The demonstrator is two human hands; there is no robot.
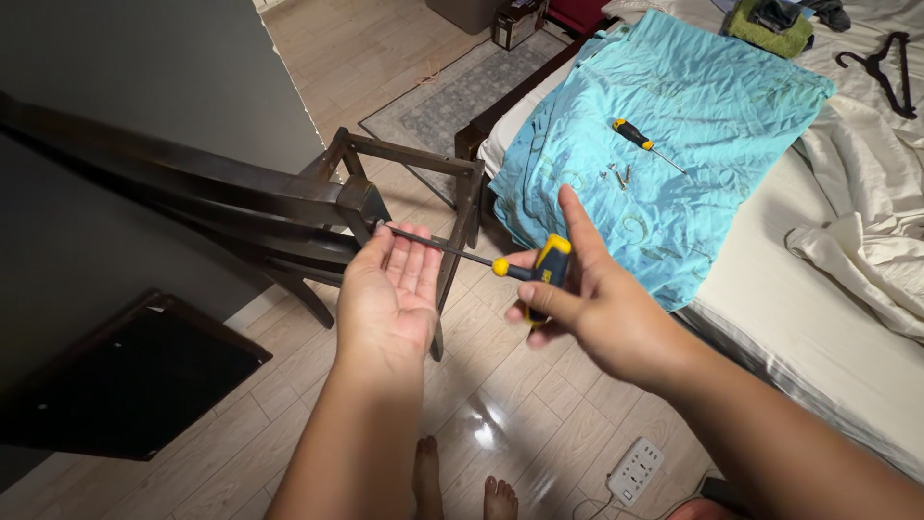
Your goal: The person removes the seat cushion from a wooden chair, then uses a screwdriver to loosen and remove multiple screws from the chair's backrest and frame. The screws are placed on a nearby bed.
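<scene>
My right hand (587, 299) grips the black and yellow handle of a long screwdriver (525, 270). Its thin shaft runs left, and the tip meets a corner joint of the dark wooden chair frame (289, 197), which lies tipped on its side. My left hand (390, 294) is held palm up, fingers apart, just under the shaft near the joint. It holds nothing that I can see. A second, smaller screwdriver (643, 142) and several loose screws (616, 175) lie on a turquoise cloth (674, 116) on the bed.
A dark flat seat panel (135, 385) lies on the wood floor at the left. The bed (828, 318) with white sheets fills the right side, with a black hanger (881, 67) on it. A white power strip (635, 470) lies near my bare feet. A grey rug (462, 96) lies farther back.
</scene>
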